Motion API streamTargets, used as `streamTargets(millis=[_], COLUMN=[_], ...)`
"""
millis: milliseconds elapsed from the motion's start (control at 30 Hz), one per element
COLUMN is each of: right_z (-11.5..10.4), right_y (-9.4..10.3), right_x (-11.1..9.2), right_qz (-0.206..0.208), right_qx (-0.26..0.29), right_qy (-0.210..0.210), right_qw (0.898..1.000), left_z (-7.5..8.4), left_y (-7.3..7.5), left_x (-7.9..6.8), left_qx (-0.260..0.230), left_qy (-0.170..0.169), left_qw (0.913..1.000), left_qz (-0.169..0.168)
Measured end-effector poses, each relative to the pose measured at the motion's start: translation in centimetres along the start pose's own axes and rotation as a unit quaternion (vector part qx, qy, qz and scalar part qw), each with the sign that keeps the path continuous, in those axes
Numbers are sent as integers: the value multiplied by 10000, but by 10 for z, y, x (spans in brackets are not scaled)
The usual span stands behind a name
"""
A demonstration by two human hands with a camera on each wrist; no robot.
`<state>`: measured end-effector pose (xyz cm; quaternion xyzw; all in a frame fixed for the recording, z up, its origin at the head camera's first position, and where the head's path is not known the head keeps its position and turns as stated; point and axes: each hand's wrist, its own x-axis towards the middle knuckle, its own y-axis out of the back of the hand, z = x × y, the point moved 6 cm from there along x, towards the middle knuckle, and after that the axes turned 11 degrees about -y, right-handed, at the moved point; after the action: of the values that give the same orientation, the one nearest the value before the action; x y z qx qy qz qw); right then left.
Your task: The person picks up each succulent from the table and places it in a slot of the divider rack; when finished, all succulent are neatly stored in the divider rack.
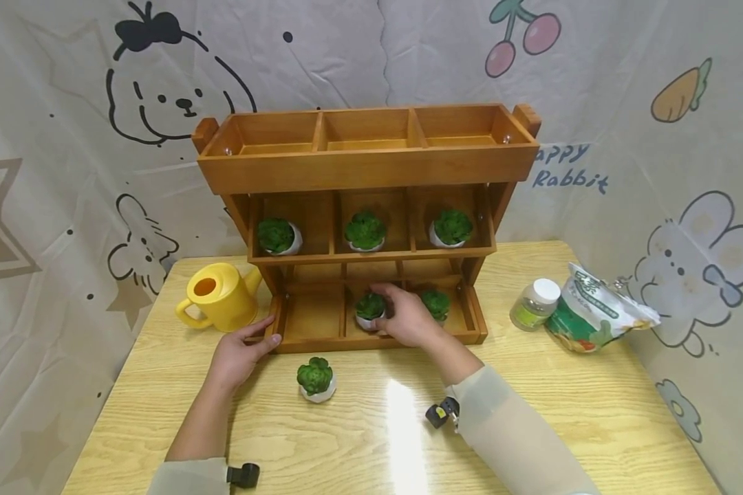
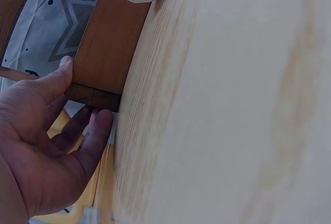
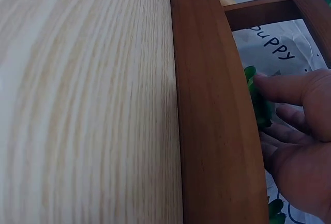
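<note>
A three-tier wooden planter shelf (image 1: 365,170) stands on the table. My right hand (image 1: 411,320) holds a small potted succulent (image 1: 369,306) in the middle compartment of the bottom tier; in the right wrist view, the front board hides most of its pot, and thumb and fingers are around the green leaves (image 3: 261,102). My left hand (image 1: 234,359) grips the front left corner of the bottom tier, with the thumb on one side of the board end (image 2: 95,93) and fingers by the other. Another potted succulent (image 1: 316,379) sits on the table in front of the shelf.
Each middle-tier compartment has a succulent, such as the central one (image 1: 365,231). One more (image 1: 435,303) is at bottom right, partly behind my right hand. A yellow watering can (image 1: 223,299) stands left; a white-lidded jar (image 1: 535,304) and a snack bag (image 1: 594,309) are right.
</note>
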<state>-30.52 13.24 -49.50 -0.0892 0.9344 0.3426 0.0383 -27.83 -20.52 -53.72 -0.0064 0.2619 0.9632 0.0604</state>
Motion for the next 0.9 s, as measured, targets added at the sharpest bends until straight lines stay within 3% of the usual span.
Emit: streamTargets(millis=[300, 500, 900], right_z=[-11, -15, -26], right_y=[6, 9, 5], right_x=[-12, -20, -34], right_qz=[176, 60, -35], right_qx=[77, 332, 404], right_qy=[173, 170, 602], right_qw=[9997, 9993, 9974], left_z=[0, -2, 0], left_y=[0, -1, 0], left_x=[0, 0, 0], left_qx=[17, -11, -6], left_qy=[-7, -36, -58], left_qw=[10000, 10000, 10000], left_qz=[13, 44, 59])
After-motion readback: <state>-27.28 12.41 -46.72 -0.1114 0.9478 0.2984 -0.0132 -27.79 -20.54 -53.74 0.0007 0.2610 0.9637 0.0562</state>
